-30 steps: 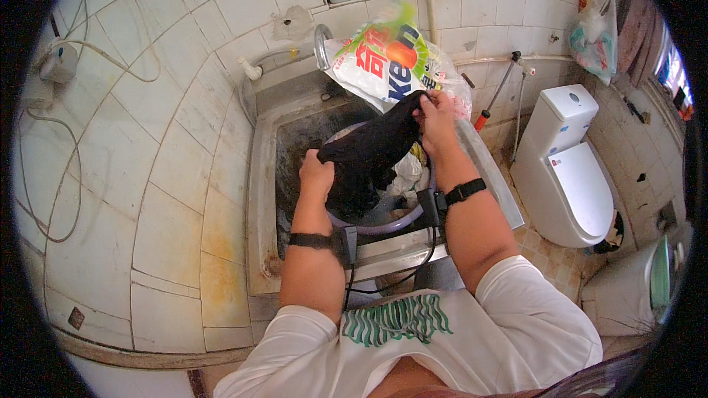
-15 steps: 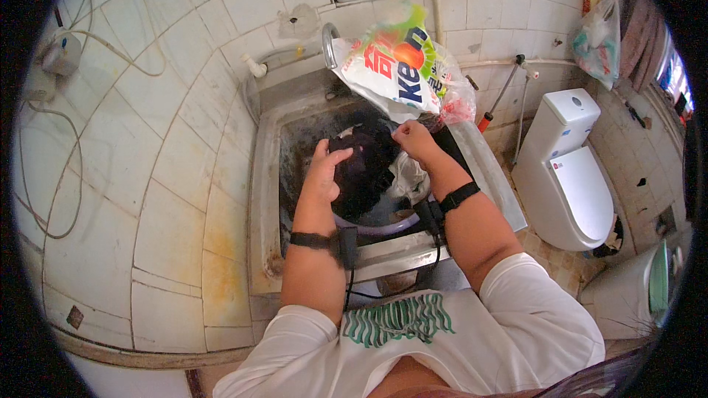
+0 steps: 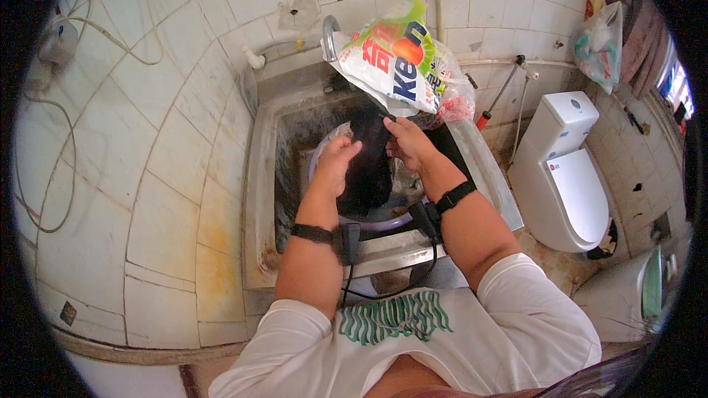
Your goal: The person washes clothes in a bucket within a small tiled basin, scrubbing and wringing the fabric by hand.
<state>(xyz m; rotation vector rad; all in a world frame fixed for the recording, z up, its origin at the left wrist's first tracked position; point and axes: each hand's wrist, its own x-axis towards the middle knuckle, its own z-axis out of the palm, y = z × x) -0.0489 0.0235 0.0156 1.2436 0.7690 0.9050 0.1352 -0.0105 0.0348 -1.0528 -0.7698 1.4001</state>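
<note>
A dark, nearly black piece of cloth [image 3: 369, 166] hangs between my hands over a pale lavender basin [image 3: 375, 225]. My right hand [image 3: 409, 146] pinches the cloth near its upper right edge, with fingers curled. On the other side, my left hand [image 3: 336, 165] is closed at the cloth's left edge, thumb laid toward it; its fingertips are partly hidden. Lighter wet cloth [image 3: 407, 180] lies in the basin beneath my right hand. The basin stands inside a worn metal sink [image 3: 254, 199]. Black straps with small boxes and a cable sit on both forearms.
A large white and green printed plastic bag [image 3: 391, 59] rests at the sink's back beside the curved metal faucet [image 3: 330, 33]. A white toilet [image 3: 568, 177] stands to the right, with a pale bin [image 3: 619, 291] nearer me. Tiled wall [image 3: 177, 177] rises on the left.
The dark cloth has gone from a wide bunch to a narrower hanging shape. My left hand has moved right, closing its spread thumb and fingers; my right hand has shifted slightly left.
</note>
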